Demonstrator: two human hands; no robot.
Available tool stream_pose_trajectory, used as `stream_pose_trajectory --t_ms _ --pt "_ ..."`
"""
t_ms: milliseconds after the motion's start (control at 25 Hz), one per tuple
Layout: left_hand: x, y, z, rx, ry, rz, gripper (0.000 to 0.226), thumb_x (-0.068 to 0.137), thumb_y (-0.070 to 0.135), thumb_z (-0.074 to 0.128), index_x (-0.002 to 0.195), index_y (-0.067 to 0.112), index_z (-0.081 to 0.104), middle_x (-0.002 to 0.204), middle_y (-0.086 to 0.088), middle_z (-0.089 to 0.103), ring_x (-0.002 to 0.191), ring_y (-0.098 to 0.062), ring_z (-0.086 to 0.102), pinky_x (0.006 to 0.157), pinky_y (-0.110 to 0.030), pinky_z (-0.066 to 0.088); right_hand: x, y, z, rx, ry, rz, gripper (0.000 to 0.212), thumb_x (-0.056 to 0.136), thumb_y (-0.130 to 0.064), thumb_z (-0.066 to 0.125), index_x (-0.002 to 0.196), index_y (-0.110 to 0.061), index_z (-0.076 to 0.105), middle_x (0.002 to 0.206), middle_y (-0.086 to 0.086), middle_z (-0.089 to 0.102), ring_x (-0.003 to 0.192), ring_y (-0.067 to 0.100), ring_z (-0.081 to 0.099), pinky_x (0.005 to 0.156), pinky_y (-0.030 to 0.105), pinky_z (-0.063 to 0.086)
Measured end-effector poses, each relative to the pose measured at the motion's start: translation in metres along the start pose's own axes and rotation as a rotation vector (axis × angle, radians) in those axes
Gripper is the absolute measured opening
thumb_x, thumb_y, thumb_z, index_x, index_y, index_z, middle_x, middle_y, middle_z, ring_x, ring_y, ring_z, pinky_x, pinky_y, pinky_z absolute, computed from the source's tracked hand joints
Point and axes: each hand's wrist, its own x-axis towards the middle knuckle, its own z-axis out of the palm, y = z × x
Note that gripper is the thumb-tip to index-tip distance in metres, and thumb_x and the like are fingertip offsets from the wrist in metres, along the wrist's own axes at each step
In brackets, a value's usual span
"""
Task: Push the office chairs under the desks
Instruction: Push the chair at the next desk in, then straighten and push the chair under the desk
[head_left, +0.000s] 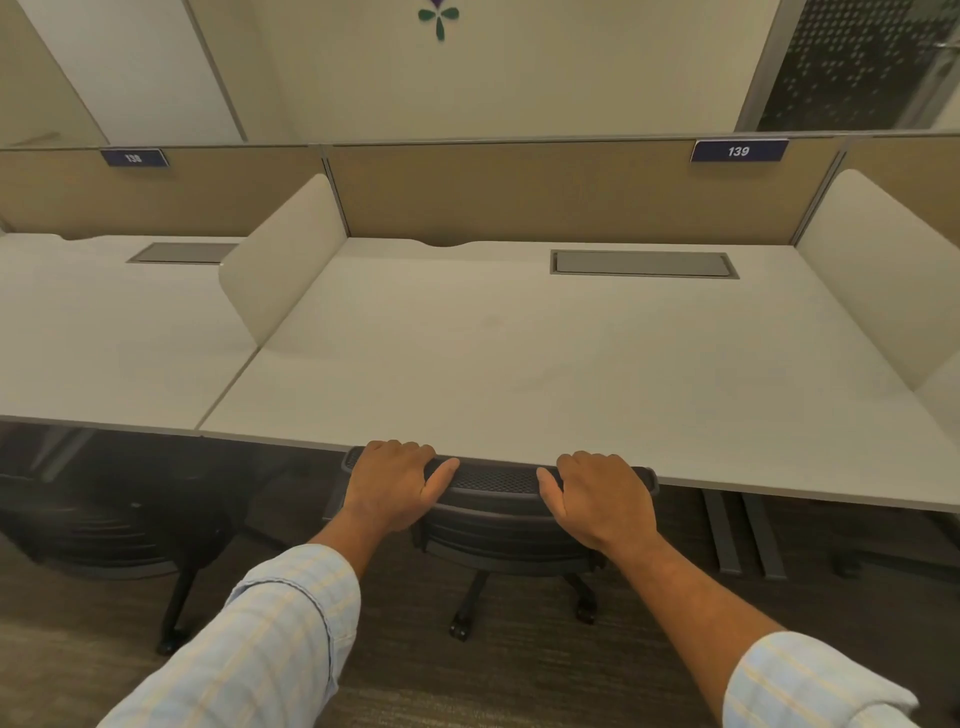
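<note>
- A pale counter (519, 364) is seen across most of the view, its front edge running just above the hands; a grey rectangular cover plate (644, 263) is set into it near the back.
- A second counter (104, 338) is joined on the left, divided off by a rounded white side screen (283, 260); another screen (883, 280) is seen on the right.
- A tan back partition (519, 192) is fixed behind both counters.
- A black office chair (498, 525) is placed at the front edge of the main counter, its mesh backrest top touching or just beside that edge, its seat hidden beneath, and its castored base resting on dark carpet (467, 675).
- Another dark chair (130, 519) is tucked under the left counter.
- The top of the backrest is gripped by both hands: the left hand (397, 486) is curled over its left end, the right hand (602, 499) over its right end, fingers wrapped forward and thumbs laid along the rim.
- Light checked sleeves (270, 639) are rolled up on both forearms.
- A navy label (738, 151) reading "139" is mounted on the partition at the right; a matching label (134, 157) at the left is too blurred to be read with certainty.
</note>
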Motion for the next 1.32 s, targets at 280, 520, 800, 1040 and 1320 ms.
stream_pose_trajectory --t_ms 280,520,800,1040,1320 --pt "-0.011 0.005 0.007 -0.059 0.106 -0.057 0.076 0.106 0.066 0.017 0.11 0.017 0.074 0.108 -0.004 0.077 0.109 -0.028 0.067 0.102 -0.048 0.051 -0.001 0.001 0.006 0.036 0.115 -0.071 0.058 0.11 -0.059 0.03 0.103 -0.017 0.069 0.09 0.0 0.068 0.079 0.019 0.064 0.084 0.043 0.06" --pt "-0.021 0.002 0.009 -0.092 0.031 -0.043 0.089 0.105 0.074 0.008 0.156 0.014 0.05 0.161 -0.01 0.055 0.156 -0.033 0.04 0.129 -0.054 0.032 -0.003 -0.006 0.011 0.029 0.109 -0.009 0.072 0.111 -0.061 0.029 0.152 -0.007 0.053 0.153 0.015 0.061 0.141 0.033 0.058 0.124 0.054 0.042" --pt "-0.041 -0.029 0.004 -0.052 -0.035 0.069 0.095 0.102 0.079 0.004 0.168 0.016 0.031 0.176 -0.011 0.033 0.166 -0.032 0.018 0.136 -0.053 0.016 -0.009 -0.046 0.013 0.025 0.049 0.052 0.093 0.108 -0.073 0.007 0.166 -0.007 0.034 0.17 0.015 0.043 0.157 0.033 0.042 0.13 0.054 0.032" --pt "-0.081 -0.111 -0.003 -0.064 -0.049 0.116 0.094 0.103 0.08 0.003 0.173 0.017 0.01 0.182 -0.011 0.007 0.168 -0.029 -0.002 0.137 -0.048 -0.001 -0.002 -0.136 0.029 0.054 0.006 0.033 0.1 0.103 -0.082 0.002 0.174 -0.012 0.011 0.181 0.012 0.016 0.167 0.029 0.016 0.132 0.045 0.008" --pt "-0.152 -0.241 -0.003 -0.019 0.003 0.07 0.099 0.102 0.083 0.0 0.172 0.013 0.009 0.181 -0.013 0.001 0.167 -0.028 -0.009 0.136 -0.048 -0.008 0.016 -0.296 0.046 0.032 0.034 0.004 0.093 0.108 -0.077 0.015 0.173 -0.015 -0.008 0.182 0.009 -0.012 0.167 0.025 -0.014 0.134 0.047 -0.003"
